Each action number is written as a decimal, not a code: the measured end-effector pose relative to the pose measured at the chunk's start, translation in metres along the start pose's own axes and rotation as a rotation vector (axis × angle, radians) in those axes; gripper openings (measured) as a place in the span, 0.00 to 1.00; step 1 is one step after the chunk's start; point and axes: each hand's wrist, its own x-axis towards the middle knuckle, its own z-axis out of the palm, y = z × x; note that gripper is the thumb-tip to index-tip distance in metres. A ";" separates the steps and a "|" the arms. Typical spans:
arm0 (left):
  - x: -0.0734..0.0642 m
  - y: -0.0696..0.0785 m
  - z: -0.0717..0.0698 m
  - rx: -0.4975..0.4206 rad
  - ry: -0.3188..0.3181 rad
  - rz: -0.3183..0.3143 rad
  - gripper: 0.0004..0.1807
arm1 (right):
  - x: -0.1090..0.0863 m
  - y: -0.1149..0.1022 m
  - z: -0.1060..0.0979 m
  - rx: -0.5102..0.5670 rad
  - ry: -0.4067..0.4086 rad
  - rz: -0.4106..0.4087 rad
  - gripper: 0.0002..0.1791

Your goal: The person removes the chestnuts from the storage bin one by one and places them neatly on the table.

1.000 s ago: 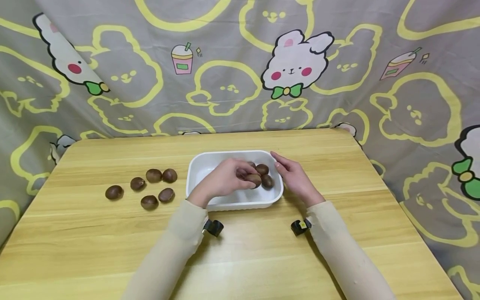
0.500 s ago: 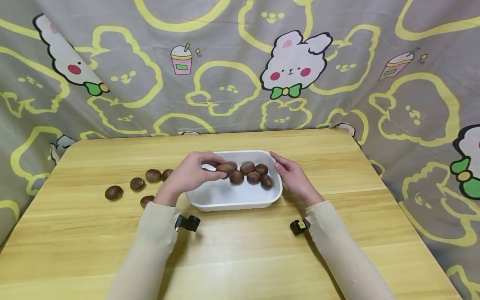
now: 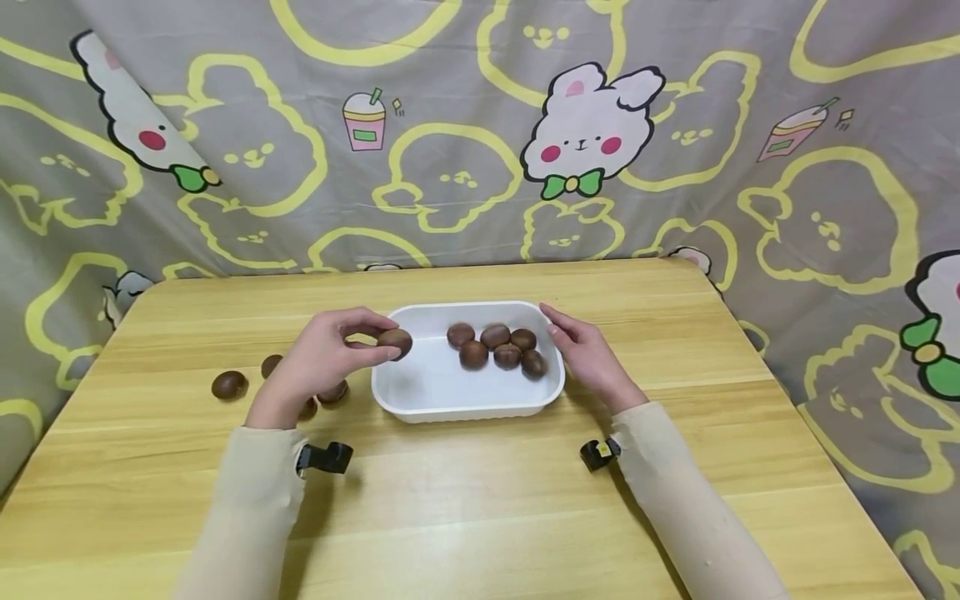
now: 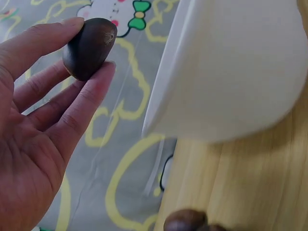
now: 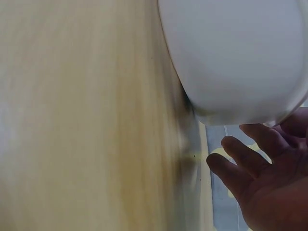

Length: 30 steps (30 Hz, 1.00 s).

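My left hand point(image 3: 318, 357) pinches a brown chestnut point(image 3: 395, 342) between thumb and fingers, over the left rim of a white tray point(image 3: 431, 392). In the left wrist view, that chestnut point(image 4: 91, 48) shows a pale patch at one end, and the tray's outer wall point(image 4: 231, 82) is to its right. Several chestnuts point(image 3: 473, 355) lie grouped in the right half of the tray. My right hand point(image 3: 592, 358) rests at the tray's right end, fingertips right at the rim. Its fingers point(image 5: 245, 156) are spread and relaxed in the right wrist view.
Left of the tray, several more chestnuts point(image 3: 228, 385) lie on the wooden table point(image 3: 480, 500), some partly hidden by my left hand. A patterned grey cloth point(image 3: 450, 92) hangs behind the table's back edge.
My left hand has moved left from the chestnut group to the tray's left rim, holding a chestnut. Tray and right hand have stayed put.
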 end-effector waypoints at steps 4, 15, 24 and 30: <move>-0.012 -0.008 -0.012 0.069 0.043 -0.026 0.21 | 0.001 0.000 0.001 0.006 -0.001 -0.001 0.23; -0.048 -0.031 -0.044 0.126 0.138 -0.063 0.22 | 0.002 0.002 0.000 -0.016 -0.004 0.020 0.23; -0.077 -0.051 -0.062 0.153 0.201 -0.146 0.24 | 0.001 0.000 0.000 0.003 -0.009 0.009 0.23; -0.090 -0.063 -0.070 0.168 0.211 -0.186 0.26 | 0.002 0.000 -0.001 -0.002 -0.008 0.010 0.23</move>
